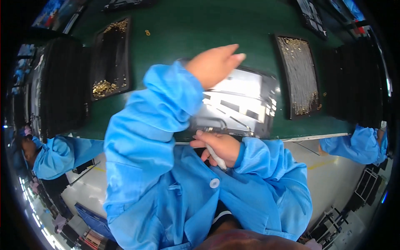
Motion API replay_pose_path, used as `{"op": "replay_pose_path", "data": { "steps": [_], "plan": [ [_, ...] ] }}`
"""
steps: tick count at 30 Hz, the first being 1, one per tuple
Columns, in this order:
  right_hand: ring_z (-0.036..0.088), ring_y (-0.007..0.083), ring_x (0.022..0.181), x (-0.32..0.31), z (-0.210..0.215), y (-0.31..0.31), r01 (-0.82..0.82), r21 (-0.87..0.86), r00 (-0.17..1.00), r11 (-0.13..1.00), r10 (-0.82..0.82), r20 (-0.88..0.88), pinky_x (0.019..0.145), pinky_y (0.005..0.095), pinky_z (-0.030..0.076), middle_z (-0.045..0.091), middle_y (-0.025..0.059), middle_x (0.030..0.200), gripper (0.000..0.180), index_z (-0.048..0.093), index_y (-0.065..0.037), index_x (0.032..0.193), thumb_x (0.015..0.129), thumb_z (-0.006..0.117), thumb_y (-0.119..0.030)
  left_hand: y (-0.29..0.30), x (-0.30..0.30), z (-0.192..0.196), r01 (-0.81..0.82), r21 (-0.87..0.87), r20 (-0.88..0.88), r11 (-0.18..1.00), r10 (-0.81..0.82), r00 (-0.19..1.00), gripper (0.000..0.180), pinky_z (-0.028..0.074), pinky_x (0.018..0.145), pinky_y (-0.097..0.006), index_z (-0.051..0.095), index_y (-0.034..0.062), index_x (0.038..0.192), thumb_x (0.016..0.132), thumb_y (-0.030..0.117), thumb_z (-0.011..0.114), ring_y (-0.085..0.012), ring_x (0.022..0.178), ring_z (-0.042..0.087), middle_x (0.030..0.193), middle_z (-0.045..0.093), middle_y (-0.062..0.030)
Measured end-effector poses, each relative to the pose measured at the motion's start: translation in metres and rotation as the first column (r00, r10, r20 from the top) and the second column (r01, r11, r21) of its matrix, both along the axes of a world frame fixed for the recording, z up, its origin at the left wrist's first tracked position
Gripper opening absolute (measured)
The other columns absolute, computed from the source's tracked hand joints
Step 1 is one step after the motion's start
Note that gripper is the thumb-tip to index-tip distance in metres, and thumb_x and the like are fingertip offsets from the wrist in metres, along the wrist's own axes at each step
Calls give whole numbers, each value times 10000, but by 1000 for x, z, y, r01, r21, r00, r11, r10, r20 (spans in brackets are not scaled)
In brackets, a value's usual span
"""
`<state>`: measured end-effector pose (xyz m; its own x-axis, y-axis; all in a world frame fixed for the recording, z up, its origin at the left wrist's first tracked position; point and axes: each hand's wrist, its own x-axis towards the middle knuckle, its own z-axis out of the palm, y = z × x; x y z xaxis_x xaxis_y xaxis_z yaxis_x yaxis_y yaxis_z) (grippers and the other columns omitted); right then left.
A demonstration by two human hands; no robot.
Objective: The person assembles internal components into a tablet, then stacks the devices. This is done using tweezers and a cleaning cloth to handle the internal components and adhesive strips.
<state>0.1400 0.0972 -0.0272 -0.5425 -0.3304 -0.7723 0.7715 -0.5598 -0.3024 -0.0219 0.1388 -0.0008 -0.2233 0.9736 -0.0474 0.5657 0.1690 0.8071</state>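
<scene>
A flat rectangular casing (239, 102) with a black frame and a shiny silvery inside lies on the green table before me. My left hand (217, 64) is over its far left corner, thumb and finger stretched to the right and slightly apart. I see nothing between them. At the casing's near edge, my right hand (223, 148) is closed around a slim white pen-shaped tool (215, 158), tilted with its lower end toward my body. My left sleeve covers the casing's left part.
Dark trays of small gold-coloured parts stand left (110, 58) and right (298, 77). One loose gold piece (147, 32) lies farther back. Stacks of black panels (64, 85) flank both sides. Co-workers' blue sleeves (68, 156) show at both edges.
</scene>
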Motion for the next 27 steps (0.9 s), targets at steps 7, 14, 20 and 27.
{"op": "replay_pose_path", "data": {
  "steps": [7,14,20,27],
  "plan": [
    [483,165,528,-6,-1,14,-1,192,992,981,25,-121,458,266,415,523,114,1036,607,373,3,1159,793,388,-482,-62,-77,2,-384,300,-376,873,478,794,330,442,701,-341,547,-24,963,790,254,508,-321,810,555,853,574,-205],
    [513,147,584,-19,2,52,-458,247,828,854,511,-231,479,261,429,534,93,1010,588,387,-34,1173,786,429,-474,-139,-171,-38,-799,32,-610,601,645,460,311,405,788,-348,604,65,913,763,323,516,-332,877,529,915,575,-165],
    [511,137,633,-34,6,75,-589,337,708,734,670,-223,520,251,427,547,78,986,615,426,-41,1141,751,463,-515,-142,-157,-6,-878,128,-273,461,868,416,338,411,738,-280,565,-35,934,775,260,522,-209,796,555,855,592,-143],
    [541,179,743,-12,37,55,-214,538,900,815,379,-216,699,279,436,577,80,861,410,517,-62,1055,797,464,-376,-140,-114,22,-851,163,-473,498,797,376,319,418,724,-275,563,-31,932,799,254,504,-202,780,554,836,595,-120]
  ]
}}
